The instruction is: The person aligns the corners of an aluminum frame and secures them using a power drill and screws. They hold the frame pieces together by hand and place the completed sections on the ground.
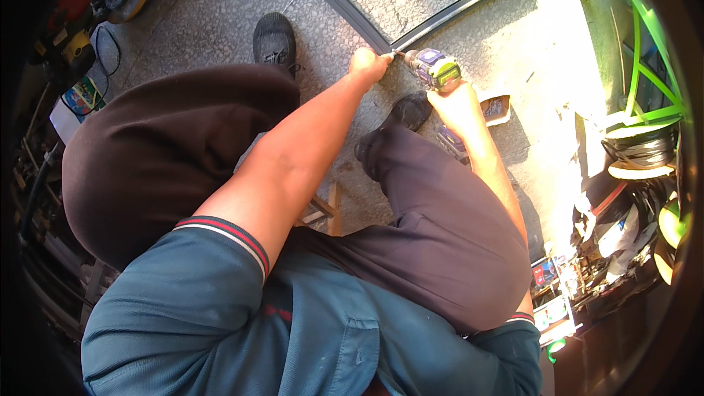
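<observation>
A dark grey frame lies on the floor, its near corner pointing at me. At that corner my left hand is closed, fingertips pinched together by the metal. Whatever small piece they hold is too tiny to make out. My right hand is wrapped round the grip of a purple, green and grey cordless drill. The drill lies tilted sideways, its chuck pointing left at the corner beside my left fingertips. Its battery end shows below my right wrist.
A small open cardboard box sits right of the drill. My shoes stand close to the frame. A wooden stool shows partly under me. Far left is a cutting machine; green reels and coiled cable crowd the right.
</observation>
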